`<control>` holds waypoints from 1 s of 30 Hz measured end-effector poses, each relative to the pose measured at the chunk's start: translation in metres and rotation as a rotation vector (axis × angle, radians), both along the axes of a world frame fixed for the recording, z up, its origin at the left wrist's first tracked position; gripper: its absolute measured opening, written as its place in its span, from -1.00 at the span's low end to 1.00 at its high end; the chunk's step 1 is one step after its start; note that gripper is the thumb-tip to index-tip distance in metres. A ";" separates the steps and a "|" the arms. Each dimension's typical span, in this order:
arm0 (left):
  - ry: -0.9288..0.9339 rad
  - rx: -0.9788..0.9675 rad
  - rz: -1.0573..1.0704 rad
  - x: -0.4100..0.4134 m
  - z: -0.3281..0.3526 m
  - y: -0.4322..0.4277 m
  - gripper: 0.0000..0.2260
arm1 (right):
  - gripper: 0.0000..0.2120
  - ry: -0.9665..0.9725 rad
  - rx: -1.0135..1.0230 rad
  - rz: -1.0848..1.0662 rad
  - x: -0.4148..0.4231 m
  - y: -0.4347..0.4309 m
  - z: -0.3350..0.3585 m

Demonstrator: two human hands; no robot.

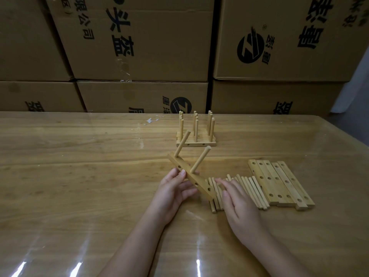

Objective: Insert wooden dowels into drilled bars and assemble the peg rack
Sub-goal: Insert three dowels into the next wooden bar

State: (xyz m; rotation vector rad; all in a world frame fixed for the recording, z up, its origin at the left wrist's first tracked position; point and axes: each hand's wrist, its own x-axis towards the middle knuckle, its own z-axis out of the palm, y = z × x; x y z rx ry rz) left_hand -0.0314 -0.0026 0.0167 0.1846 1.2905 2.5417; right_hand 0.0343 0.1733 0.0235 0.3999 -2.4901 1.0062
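Left hand [175, 188]: grips the tilted bar [191, 177] carrying two seated dowels [200, 159], at the centre of the worktop [79, 166].
Right hand [237, 202]: on the loose dowels [253, 188] at the bar's 4 o'clock; grasp unclear.
Risk: a dowel entered askew into the tilted bar could jam, and a nudged pile could roll.

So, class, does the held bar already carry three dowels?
No, the bar in the left hand carries only two dowels.
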 end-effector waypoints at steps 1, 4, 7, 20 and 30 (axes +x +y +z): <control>-0.008 0.010 0.003 0.000 -0.001 0.000 -0.72 | -0.66 0.021 0.031 0.007 0.001 -0.001 0.001; -0.024 0.030 0.017 -0.002 -0.003 -0.002 -0.74 | -0.64 0.040 0.050 -0.002 0.002 0.001 0.006; -0.038 0.046 0.027 -0.003 -0.005 -0.003 -0.75 | -0.65 0.024 0.097 -0.007 0.001 0.002 0.006; 0.020 -0.039 0.018 -0.001 -0.003 -0.002 -0.69 | -0.64 0.141 0.369 -0.172 -0.002 0.010 0.009; 0.055 -0.095 -0.025 -0.002 -0.009 -0.003 -0.59 | -0.54 0.310 0.607 -0.214 -0.003 0.009 0.003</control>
